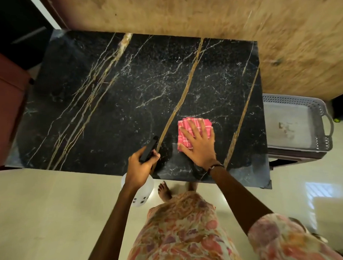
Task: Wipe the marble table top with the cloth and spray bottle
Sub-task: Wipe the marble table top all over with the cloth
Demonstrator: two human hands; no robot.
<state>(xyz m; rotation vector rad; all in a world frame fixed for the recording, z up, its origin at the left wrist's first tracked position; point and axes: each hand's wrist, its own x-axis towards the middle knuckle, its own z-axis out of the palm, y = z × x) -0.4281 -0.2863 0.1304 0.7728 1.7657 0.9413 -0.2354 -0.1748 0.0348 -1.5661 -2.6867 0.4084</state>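
right hand (200, 145) lies flat, fingers spread, pressing the folded pink checked cloth (194, 128) onto the black gold-veined marble counter (109, 92); left hand (139, 167) grips the white black-nozzled spray bottle (143, 195) at the near edge.

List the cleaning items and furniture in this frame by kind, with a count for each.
Cloth, pink checked, under the right hand: 1
Spray bottle, held in the left hand: 1
Marble table: 1
Grey perforated tray beside the table: 1
Total: 4
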